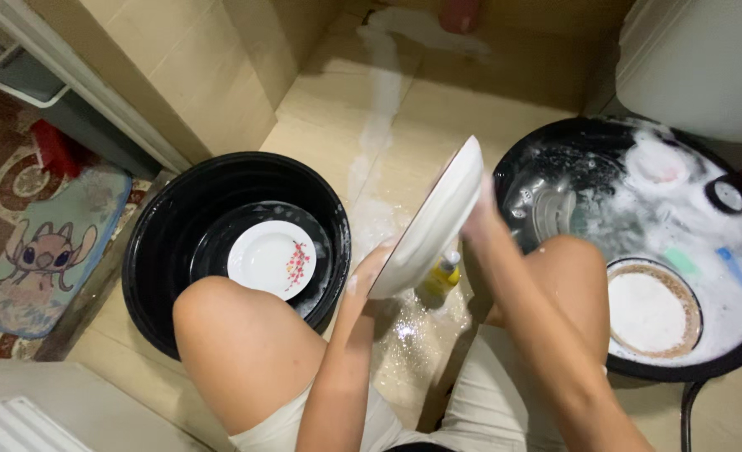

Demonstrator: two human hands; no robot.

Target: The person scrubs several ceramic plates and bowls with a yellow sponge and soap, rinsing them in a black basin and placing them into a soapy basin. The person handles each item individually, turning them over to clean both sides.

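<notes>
Plate (434, 219) mid-scrub, tilted on edge between basins; your left hand (369, 269) grasps lower rim, right hand (477, 219) presses its back. Next, judged: lower it gently into black basin (162, 243) beside flowered plate (272, 259)

Both forearms reach forward between bare knees, left hand (369, 266) and right hand (481, 211) each closed in a grip.

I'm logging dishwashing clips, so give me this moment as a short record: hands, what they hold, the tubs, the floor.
left hand: grips the lower edge of the white plate
right hand: on the plate's far face, soapy
plate: tilted on edge between the knees
left tub: black, holds a flowered plate
right tub: black, full of suds and dishes
bottle: yellow, on the floor under the plate
floor: tiled, streaked with foam
</notes>
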